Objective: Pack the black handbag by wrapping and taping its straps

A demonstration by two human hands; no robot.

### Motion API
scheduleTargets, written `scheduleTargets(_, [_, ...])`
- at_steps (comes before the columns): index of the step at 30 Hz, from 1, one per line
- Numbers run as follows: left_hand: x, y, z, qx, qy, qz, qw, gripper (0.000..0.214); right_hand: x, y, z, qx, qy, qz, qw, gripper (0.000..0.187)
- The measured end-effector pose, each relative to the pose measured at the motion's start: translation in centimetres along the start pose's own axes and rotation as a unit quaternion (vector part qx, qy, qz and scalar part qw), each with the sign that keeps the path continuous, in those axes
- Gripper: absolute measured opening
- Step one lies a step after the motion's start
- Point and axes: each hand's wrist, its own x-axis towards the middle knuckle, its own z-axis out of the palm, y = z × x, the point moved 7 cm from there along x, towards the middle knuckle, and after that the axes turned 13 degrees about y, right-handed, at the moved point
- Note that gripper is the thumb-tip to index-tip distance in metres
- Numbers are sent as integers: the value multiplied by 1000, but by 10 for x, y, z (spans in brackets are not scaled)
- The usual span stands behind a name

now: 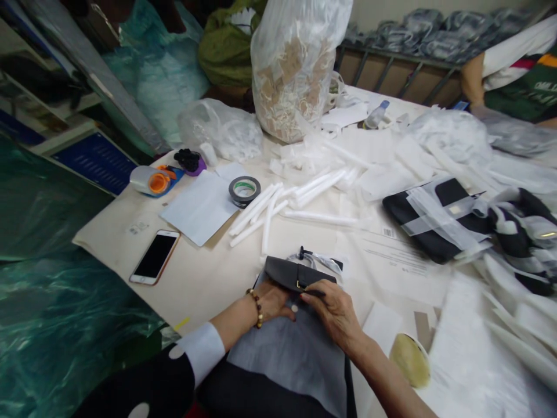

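Note:
A dark bag point(209, 388) with a black flap point(282, 273) lies at the table's near edge, partly on my lap side. A grey translucent sheet point(296, 357) covers its front. The flap carries a small gold-coloured buckle point(299, 284) and a short strap. My right hand point(331, 307) pinches the strap's end beside the buckle. Under the flap's lower edge reaches my left hand point(273, 303), thumb stretched out over the sheet near a pale round spot. The flap hides its other fingertips. Clear wrapping and a black cord end point(301, 252) lie just behind the flap.
Left on the table are a phone point(155, 257), paper sheets point(200, 206), black tape point(244, 191) and a tape dispenser point(156, 181). White foam rods point(256, 215) lie ahead. Wrapped black bags point(435, 217) and a tape roll point(409, 360) are right. A person's arm point(474, 78) shows far right.

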Motion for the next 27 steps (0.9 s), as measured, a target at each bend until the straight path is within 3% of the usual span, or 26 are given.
scheduleTargets(9, [-14,1,1,88,36,-27,995,53,-16,1,3,17,28,-12,999,29])
scheduleTargets(16, [-37,25,-13,163,43,-41,985,27,-26,5,15,19,-3,3,1000,27])
scheduleTargets(21, [-46,55,7,103,34,15,994,36,-27,4,19,36,-52,28,998,26])
scheduleTargets(27, [-49,52,22,83,28,-27,996,39,-28,1,23,19,-108,14,994,26])
